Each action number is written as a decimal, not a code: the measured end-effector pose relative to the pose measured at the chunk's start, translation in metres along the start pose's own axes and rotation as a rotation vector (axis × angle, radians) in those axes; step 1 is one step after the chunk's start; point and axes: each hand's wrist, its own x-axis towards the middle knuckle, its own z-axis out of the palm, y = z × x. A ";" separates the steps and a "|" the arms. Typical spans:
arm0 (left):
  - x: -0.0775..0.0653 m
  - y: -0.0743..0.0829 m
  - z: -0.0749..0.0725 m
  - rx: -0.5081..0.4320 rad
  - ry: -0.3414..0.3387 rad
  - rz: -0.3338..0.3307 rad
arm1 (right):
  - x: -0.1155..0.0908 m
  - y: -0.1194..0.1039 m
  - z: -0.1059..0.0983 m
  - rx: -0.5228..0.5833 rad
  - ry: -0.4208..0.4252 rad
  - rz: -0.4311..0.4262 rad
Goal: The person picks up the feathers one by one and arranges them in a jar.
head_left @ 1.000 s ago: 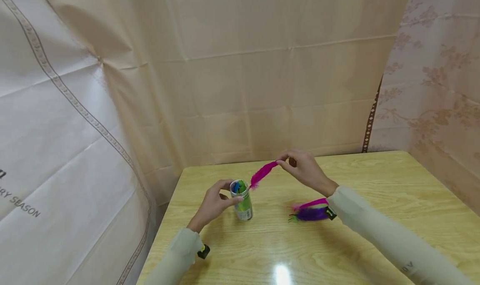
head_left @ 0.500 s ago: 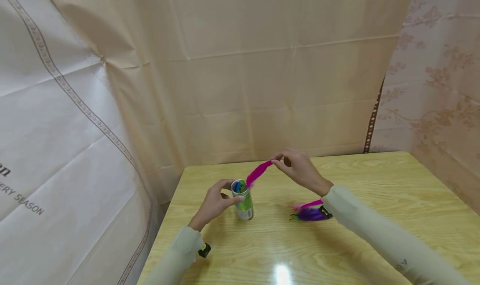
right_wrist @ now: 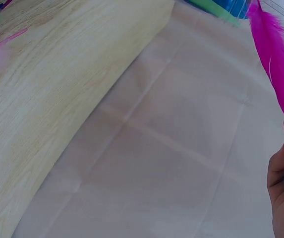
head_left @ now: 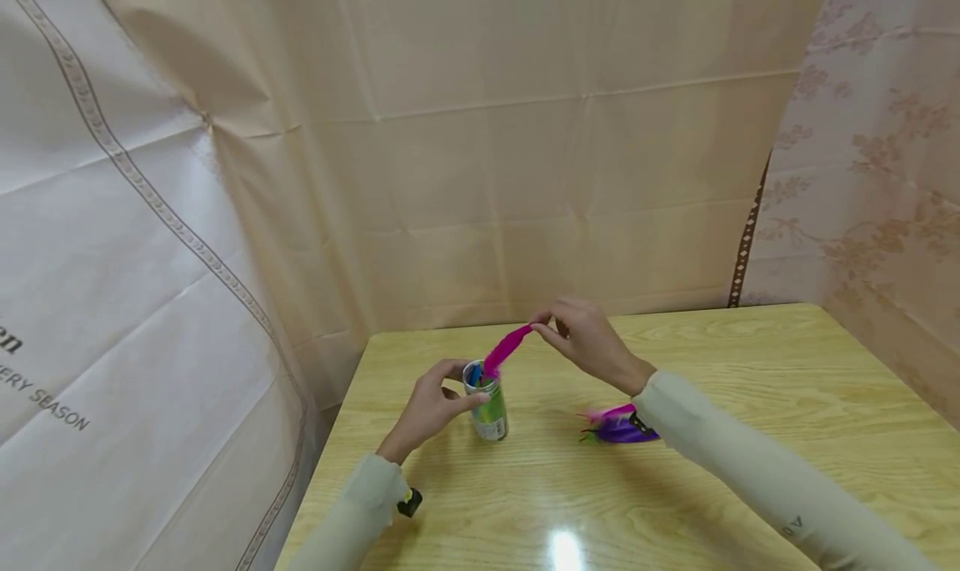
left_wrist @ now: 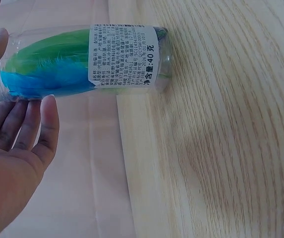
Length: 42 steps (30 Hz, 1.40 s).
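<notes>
A clear jar (head_left: 490, 417) with a white printed label stands upright on the table. Inside it, a green feather (left_wrist: 52, 49) and a blue feather (left_wrist: 47, 77) show through the wall in the left wrist view. My left hand (head_left: 427, 408) grips the jar near its mouth, thumb on one side and fingers on the other. Between thumb and fingertips my right hand (head_left: 592, 342) pinches one end of a magenta feather (head_left: 507, 350), seen large in the right wrist view (right_wrist: 275, 59). The feather slants down, its fluffy lower end at the jar's mouth.
Several loose feathers (head_left: 622, 429), purple, pink and green, lie on the wooden table (head_left: 525, 504) beneath the right forearm, which partly hides them. A beige curtain (head_left: 480, 179) hangs behind the table's far edge, with pale sheets at both sides.
My right hand has moved left with the magenta feather, bringing its lower end from beside the jar's rim to over the mouth. The left hand and jar have stayed nearly still.
</notes>
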 end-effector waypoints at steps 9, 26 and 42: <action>-0.001 -0.001 0.001 0.005 0.005 0.002 | 0.001 0.000 0.008 0.022 -0.008 -0.116; 0.000 -0.003 0.000 -0.003 0.005 0.026 | -0.002 -0.016 0.034 0.037 -0.196 -0.148; 0.000 -0.004 -0.001 -0.010 -0.005 0.029 | -0.008 -0.030 0.056 0.056 -0.299 -0.103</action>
